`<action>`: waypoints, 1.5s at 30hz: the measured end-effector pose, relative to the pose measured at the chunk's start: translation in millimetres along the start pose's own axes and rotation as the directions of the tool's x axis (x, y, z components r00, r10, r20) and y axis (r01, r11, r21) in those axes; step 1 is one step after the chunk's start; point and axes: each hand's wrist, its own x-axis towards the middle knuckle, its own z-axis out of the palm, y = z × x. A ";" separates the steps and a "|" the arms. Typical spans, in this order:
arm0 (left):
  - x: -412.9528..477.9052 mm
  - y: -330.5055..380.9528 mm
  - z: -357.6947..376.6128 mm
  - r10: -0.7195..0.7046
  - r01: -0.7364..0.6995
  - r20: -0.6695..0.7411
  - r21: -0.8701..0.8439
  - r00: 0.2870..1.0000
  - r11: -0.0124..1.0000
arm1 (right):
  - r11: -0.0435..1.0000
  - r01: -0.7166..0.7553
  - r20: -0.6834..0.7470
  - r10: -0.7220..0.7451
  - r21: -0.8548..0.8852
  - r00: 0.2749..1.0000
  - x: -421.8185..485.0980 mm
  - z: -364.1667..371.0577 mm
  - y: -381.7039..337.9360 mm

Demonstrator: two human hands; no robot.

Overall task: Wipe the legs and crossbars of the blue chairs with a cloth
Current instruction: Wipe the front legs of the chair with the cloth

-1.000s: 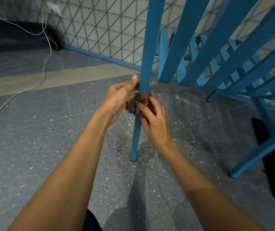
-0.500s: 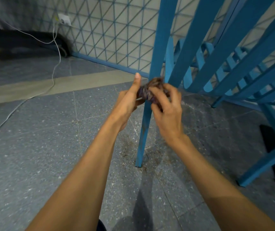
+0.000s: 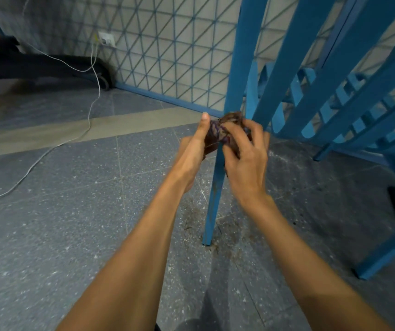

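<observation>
Halfway up a blue chair leg (image 3: 214, 206), two bare hands hold a cloth (image 3: 215, 137) tight around it. The cloth is dark brown with bits of purple, and it is bunched up in a ball. The left hand (image 3: 191, 151) presses it from the left side. Its thumb sticks straight up along the cloth, and its other fingers are hidden behind it. The right hand (image 3: 246, 158) grips the cloth from the right, with its fingers bent over the top of it. Both arms reach out from the bottom of the view.

The leg goes down to the floor (image 3: 60, 211), which is made of grey tiles with small specks. Brown dirt (image 3: 230, 235) lies on the tiles around the foot of the leg. A pale strip (image 3: 48, 134) runs across the floor farther back.

To the right, more blue chairs (image 3: 349, 75) stand close together, and their legs and crossbars lean across one another. One more blue foot (image 3: 382, 254) rests on the floor at the lower right.

Behind them is a wall (image 3: 167, 44) with thin blue lines that make triangles. A blue edge (image 3: 167, 99) runs along the bottom of it. A white socket (image 3: 106, 39) sits on the wall, and a white cable (image 3: 93, 99) hangs from it and trails over the floor to the left. Something dark (image 3: 36, 65) lies by the wall there, but I cannot tell what it is.
</observation>
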 end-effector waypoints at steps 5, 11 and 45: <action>1.3 -1.6 -0.5 0.004 -0.004 -0.001 -0.004 1.000 1.000 | 0.987 0.085 0.103 -0.071 -0.135 0.992 -31.5 17.7 22.0; -4.3 -2.2 1.1 0.027 -0.027 0.011 0.029 1.000 0.999 | 0.982 0.092 0.487 0.000 -0.165 0.873 -87.5 30.1 52.6; 19.3 -38.5 5.8 -0.065 0.063 0.161 0.018 0.985 0.998 | 0.964 -0.202 0.103 0.187 0.172 0.977 -94.9 39.2 34.0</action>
